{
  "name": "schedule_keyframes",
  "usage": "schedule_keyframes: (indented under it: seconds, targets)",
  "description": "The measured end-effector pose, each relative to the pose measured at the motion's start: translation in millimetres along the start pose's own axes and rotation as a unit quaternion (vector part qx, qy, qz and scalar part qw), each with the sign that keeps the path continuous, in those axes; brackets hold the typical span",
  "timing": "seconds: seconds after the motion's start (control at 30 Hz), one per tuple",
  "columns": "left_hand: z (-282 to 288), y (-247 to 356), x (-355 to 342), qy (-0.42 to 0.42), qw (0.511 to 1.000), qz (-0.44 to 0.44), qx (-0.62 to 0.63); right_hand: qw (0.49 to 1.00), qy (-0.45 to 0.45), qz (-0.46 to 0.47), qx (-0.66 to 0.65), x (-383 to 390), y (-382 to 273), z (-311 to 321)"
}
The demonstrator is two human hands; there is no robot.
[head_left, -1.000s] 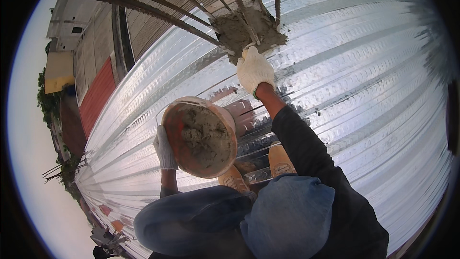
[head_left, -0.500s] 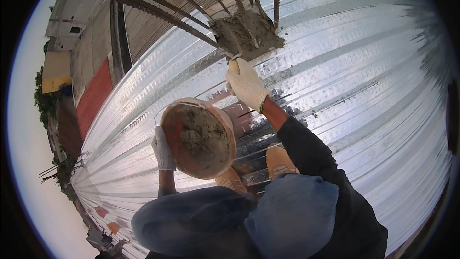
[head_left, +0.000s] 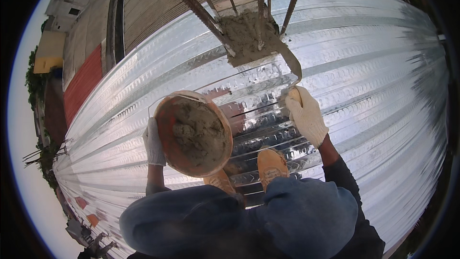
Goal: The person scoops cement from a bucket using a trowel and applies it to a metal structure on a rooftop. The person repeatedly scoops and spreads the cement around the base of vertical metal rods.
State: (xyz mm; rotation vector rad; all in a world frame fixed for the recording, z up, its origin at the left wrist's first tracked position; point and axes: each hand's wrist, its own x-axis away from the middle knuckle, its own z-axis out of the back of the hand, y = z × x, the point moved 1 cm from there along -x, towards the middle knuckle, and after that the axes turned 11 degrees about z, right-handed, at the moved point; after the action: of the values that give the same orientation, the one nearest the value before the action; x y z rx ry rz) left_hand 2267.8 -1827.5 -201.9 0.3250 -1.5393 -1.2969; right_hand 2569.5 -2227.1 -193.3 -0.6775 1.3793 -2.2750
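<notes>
While your left hand (head_left: 154, 141) lies gloved along the outer left side of the bucket (head_left: 167, 123), use it as a brace, steadying the wall against any rocking; its fingertips run up beside the rim, and whether they curl round to grip cannot be told. Grey mortar (head_left: 199, 132) lies lumpy inside the bucket, so any scoop would probably come out more even if you cut in from the side and turned the lumps over first. Next to the right, beyond the bucket, the mortar patch (head_left: 244, 31) sits around the feet of the steel bars (head_left: 260, 14); its surface looks rough, so work into the gaps between the bars with short strokes, pressing close against each one without prying on it. At the patch's right edge is the trowel (head_left: 290, 62), its blade reaching in near the rightmost bar; lay it nearly flat and draw toward the middle, so the edge is pushed in rather than dragged out. Your right hand (head_left: 309, 117) is wrapped around the trowel's handle, thumb side forward; a loose wrist should give finer control than a stiff arm. Farther right, mind the ribbed metal sheet (head_left: 378, 81), where dropped mortar could lodge in the grooves.
</notes>
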Motion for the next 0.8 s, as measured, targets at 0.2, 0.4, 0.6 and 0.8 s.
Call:
schedule_keyframes:
  seconds: [0.2, 0.4, 0.6, 0.8]
  targets:
    - [-1.5, -8.1, -10.1, 0.0, 1.0, -0.005, -0.016, 0.981, -0.111, -0.056, -0.149, -114.2, -21.2, 11.0]
    - [0.7, -1.1, -2.0, -0.027, 1.0, -0.013, 0.001, 0.962, -0.215, -0.117, -0.12, -162.3, -35.4, 7.6]
    - [15.3, -4.5, -6.1, 0.004, 1.0, -0.016, -0.015, 0.976, -0.13, -0.106, -0.14, -165.4, -28.5, -23.1]
    - [-6.9, -15.3, -20.4, -0.018, 1.0, -0.01, -0.02, 0.982, -0.023, 0.133, 0.132, -208.9, 82.4, -36.2]
